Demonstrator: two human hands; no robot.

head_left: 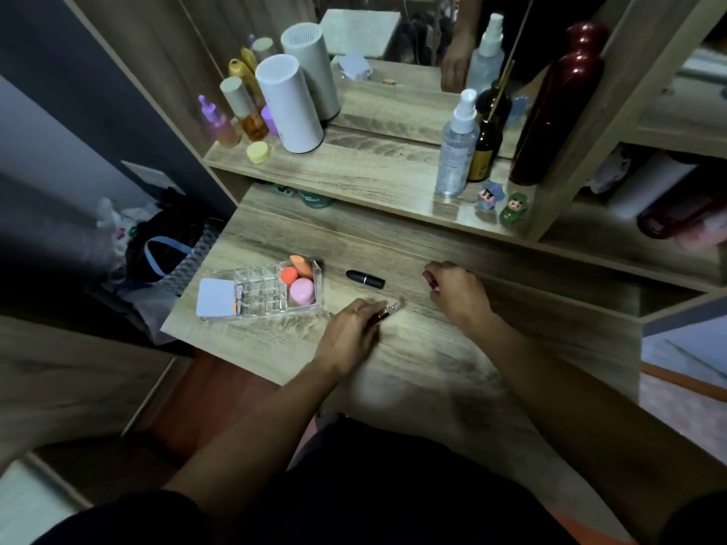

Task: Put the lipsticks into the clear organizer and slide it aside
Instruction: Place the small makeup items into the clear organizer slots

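A clear organizer (pixel 261 295) stands on the wooden desk at the left, holding orange and pink sponges and a white pad. A black lipstick (pixel 365 278) lies on the desk just right of it. My left hand (pixel 348 336) is closed around a lipstick (pixel 389 310) with a silvery tip, near the organizer's right corner. Farther right, my right hand (pixel 458 291) grips a pink-red lipstick (pixel 431 280), mostly hidden by the fingers.
A raised shelf (pixel 366 171) behind the desk carries a white cylinder (pixel 289 106), bottles, a spray bottle (pixel 456 147), a dark red bottle (pixel 558 108) and two small figurines (pixel 503 202). A mirror stands behind. A bag (pixel 165 249) lies on the floor left of the desk.
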